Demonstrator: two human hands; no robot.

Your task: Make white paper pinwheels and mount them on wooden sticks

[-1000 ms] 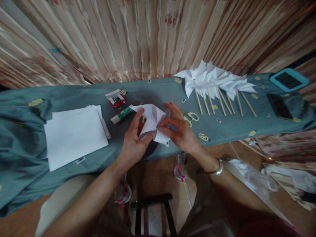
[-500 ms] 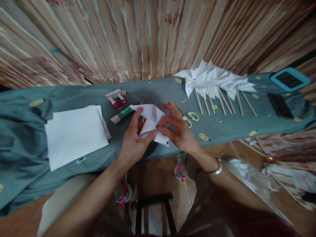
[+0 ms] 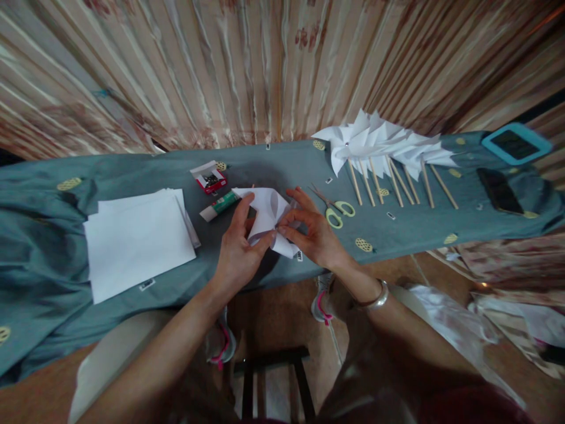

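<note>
A white paper pinwheel (image 3: 265, 207) with its corners curled inward is held over the front of the cloth-covered table. My left hand (image 3: 241, 244) grips its left side, thumb near the centre and fingers behind the paper. On the right, my right hand (image 3: 312, 231) pinches at the pinwheel's centre with thumb and forefinger; whatever tiny piece is between those fingertips is hidden. Just left of the pinwheel lies a green and white glue stick (image 3: 223, 204). An open red box (image 3: 210, 179) of small dark pins stands behind it. Scissors (image 3: 334, 209) with pale green handles lie beside my right hand.
A stack of white paper (image 3: 139, 244) lies at left on the teal tablecloth (image 3: 282, 162). Several finished pinwheels (image 3: 375, 141) on wooden sticks overlap at back right. A dark phone (image 3: 500, 189) and a blue-framed device (image 3: 516, 143) are at far right. A dark stool (image 3: 271, 360) stands below.
My right hand has shifted slightly left, showing more of the scissors. Both hands keep hold of the pinwheel at its centre and left side.
</note>
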